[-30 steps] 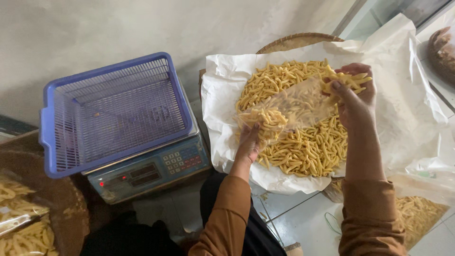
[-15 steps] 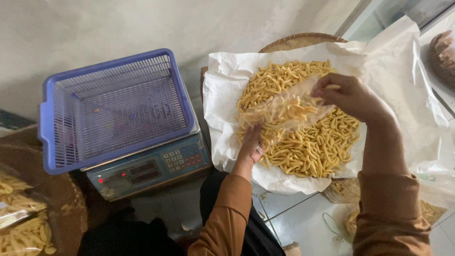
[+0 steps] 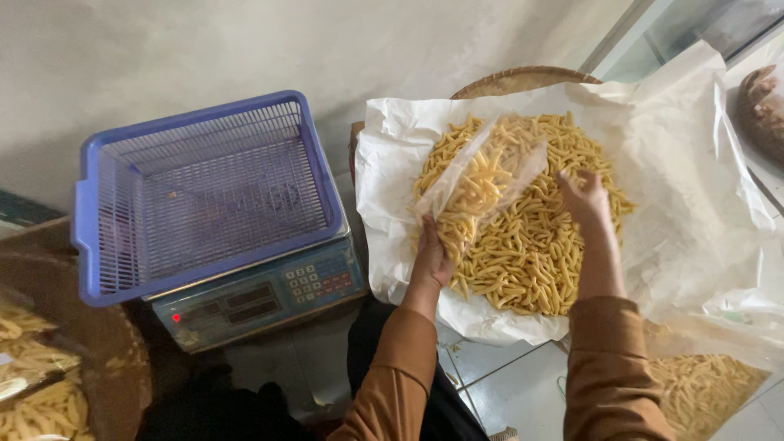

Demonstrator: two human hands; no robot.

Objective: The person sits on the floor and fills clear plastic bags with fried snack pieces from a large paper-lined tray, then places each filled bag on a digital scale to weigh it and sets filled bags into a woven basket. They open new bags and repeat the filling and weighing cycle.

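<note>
A heap of yellow stick snacks [image 3: 539, 237] lies on white paper [image 3: 678, 163] spread over a round woven tray [image 3: 523, 79]. My left hand [image 3: 433, 253] grips the lower end of a clear plastic bag [image 3: 482, 175] partly filled with the snacks and tilted up over the heap. My right hand [image 3: 584, 196] rests palm down on the heap just right of the bag's mouth, fingers curled into the snacks. Whether it holds any is hidden.
A blue plastic basket [image 3: 204, 196] sits on a digital scale [image 3: 261, 298] at the left. Filled snack bags [image 3: 37, 384] lie at the lower left. More snacks in plastic [image 3: 702, 388] sit at the lower right. A wall runs behind.
My right hand has come down from the bag's mouth onto the heap. The bag has tipped more upright in my left hand and holds more snacks.
</note>
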